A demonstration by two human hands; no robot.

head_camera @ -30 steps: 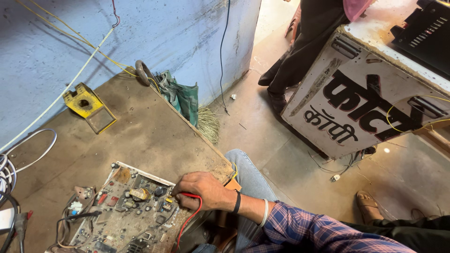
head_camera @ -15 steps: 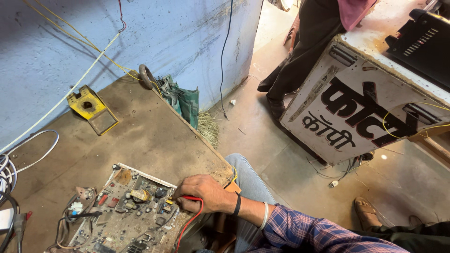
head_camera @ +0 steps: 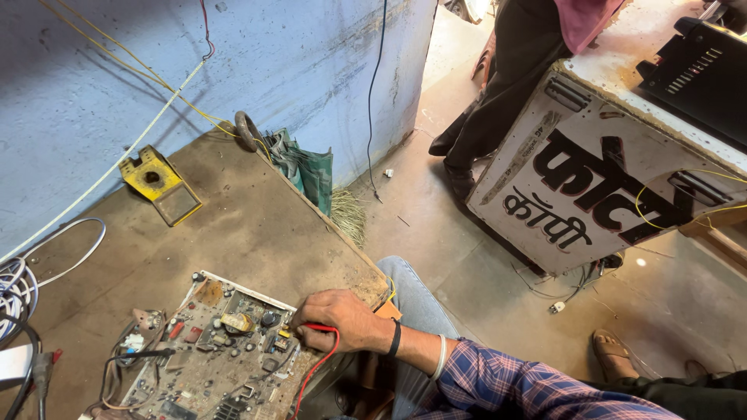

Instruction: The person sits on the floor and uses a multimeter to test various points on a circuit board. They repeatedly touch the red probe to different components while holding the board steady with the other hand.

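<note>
At the far left edge, white cables (head_camera: 47,257) loop over the brown worktop (head_camera: 257,225), and a yellow tool holder (head_camera: 159,185) lies farther back near the blue wall (head_camera: 311,70). Nearer, a dusty circuit board (head_camera: 218,350) rests flat on the worktop close to its near edge, crowded with components, with a black probe lead (head_camera: 136,356) lying across its left side. The right hand (head_camera: 342,319) sits at the board's right edge, its fingers (head_camera: 305,333) closed around a red test probe (head_camera: 317,330) whose tip touches the board; the red lead (head_camera: 315,373) curls down toward the near edge. The left hand is out of view. Probing looks to be under way, with only one spot contacted and most of the board untouched. To the right, a white cabinet (head_camera: 591,194) with painted lettering stands on the floor, another person's legs (head_camera: 506,85) beside it.
</note>
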